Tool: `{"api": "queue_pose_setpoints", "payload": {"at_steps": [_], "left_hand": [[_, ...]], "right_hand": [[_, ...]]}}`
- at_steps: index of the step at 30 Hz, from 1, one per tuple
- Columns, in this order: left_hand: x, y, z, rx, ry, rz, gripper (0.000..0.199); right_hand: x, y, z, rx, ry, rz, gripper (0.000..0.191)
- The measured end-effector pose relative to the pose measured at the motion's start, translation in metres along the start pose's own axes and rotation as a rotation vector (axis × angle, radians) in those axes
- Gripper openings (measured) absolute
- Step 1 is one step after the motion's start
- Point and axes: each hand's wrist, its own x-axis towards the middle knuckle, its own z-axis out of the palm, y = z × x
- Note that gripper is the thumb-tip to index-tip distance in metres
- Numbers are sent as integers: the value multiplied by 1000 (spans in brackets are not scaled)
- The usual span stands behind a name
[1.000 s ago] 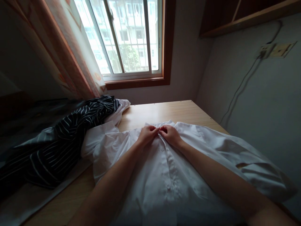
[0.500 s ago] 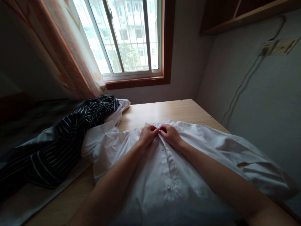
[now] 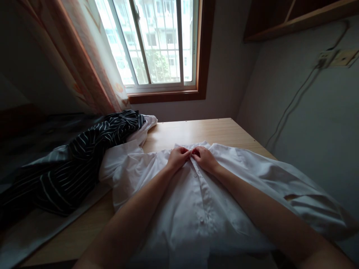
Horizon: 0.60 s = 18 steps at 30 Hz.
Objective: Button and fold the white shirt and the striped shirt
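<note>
A white button-up shirt (image 3: 185,209) lies spread on the wooden table (image 3: 196,129), its collar toward the far side and its sleeves out to both sides. Near the collar, my left hand (image 3: 178,157) pinches the front edge of the shirt. Right beside it my right hand (image 3: 204,158) pinches the same placket, the fingertips of both hands almost touching. Buttons show on the placket below the hands. Whatever small part is between the fingertips is too small to make out.
Black striped clothing (image 3: 81,157) is heaped on the left, over white cloth (image 3: 150,121). Behind the table are a window (image 3: 157,48) and a curtain (image 3: 92,56). A cable (image 3: 291,101) hangs from a socket (image 3: 325,59) on the right wall, near a shelf (image 3: 303,24).
The view has shifted slightly, so the window and socket appear a little further right. Both hands stay at the placket near the collar with nearly the same pinch.
</note>
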Motion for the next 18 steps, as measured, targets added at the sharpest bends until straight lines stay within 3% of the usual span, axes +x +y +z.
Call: {"api": "queue_pose_setpoints", "payload": {"at_steps": [6,11,18], "left_hand": [[-1,-2,0,29,15,39,28],[2,-5,1,-45,5,-5,26],[5,-12,3,-265,-2,-96,24]], "right_hand": [[4,-1,-6,75,-54,9,9],[4,-5,-5,68,6,11,8],[0,-11,-7,125,61,136,5]]}}
